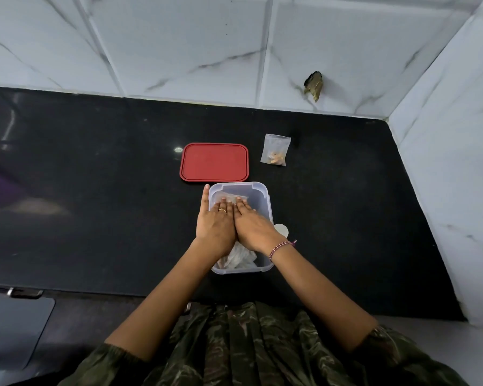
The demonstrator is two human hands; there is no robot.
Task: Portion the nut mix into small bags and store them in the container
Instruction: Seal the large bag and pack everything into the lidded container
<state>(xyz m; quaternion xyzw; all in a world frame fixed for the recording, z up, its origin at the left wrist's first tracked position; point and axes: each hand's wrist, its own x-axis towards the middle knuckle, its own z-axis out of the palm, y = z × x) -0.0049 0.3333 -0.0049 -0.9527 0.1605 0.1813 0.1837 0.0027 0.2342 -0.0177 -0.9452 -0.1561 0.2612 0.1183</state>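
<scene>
Bags (239,259) of nut mix lie in the clear container (240,270) on the table (95,218), where we press them down, likely to make room. Our left hand (215,224) and right hand (253,222) rest side by side on them, grip released, fingers straight. The red lid (214,162) waits behind, and a spare bag (275,149) lies apart to the right, not yet stored.

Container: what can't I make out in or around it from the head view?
Head view:
- Bags in the container: count hidden under the left hand and right hand.
- White disc: partly behind the right hand, unidentifiable.
- Loose bag: contents too small to name.
</scene>
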